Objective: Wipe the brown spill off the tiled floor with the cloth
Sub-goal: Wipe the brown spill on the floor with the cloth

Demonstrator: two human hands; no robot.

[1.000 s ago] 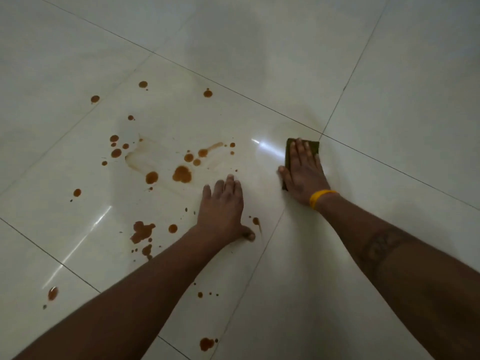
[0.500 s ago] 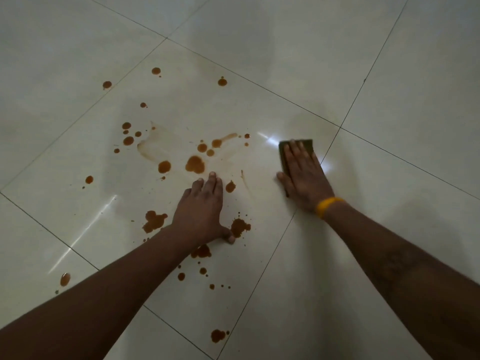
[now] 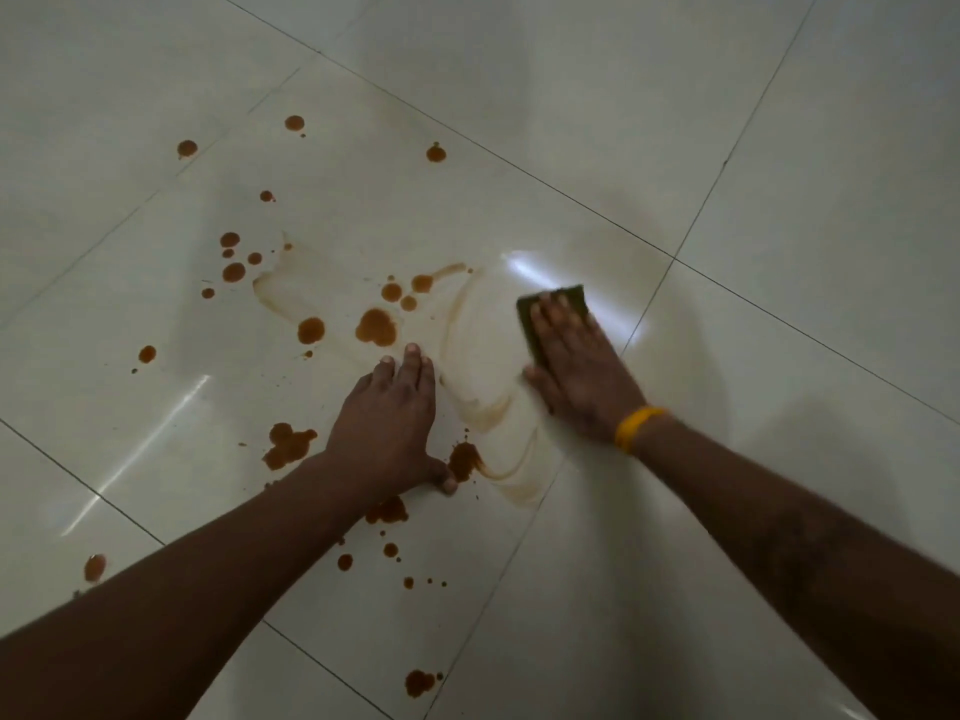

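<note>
Our right hand (image 3: 582,376) presses flat on the cloth (image 3: 550,309); left hand (image 3: 387,423) flat, holding nothing, beside brown spill (image 3: 375,327); its palm could smear droplets across the tiled floor (image 3: 779,356).

We see open floor (image 3: 779,148) on the far and right tiles; nothing stands on them. Our left hand (image 3: 387,423) lies flat among the spill (image 3: 375,327), with drops at its fingertips, at its thumb and along its forearm. Our right hand (image 3: 582,371) presses the cloth (image 3: 563,298) flat, near the left hand. Between the hands we see only smeared floor. Drops scatter left of the left hand.
</note>
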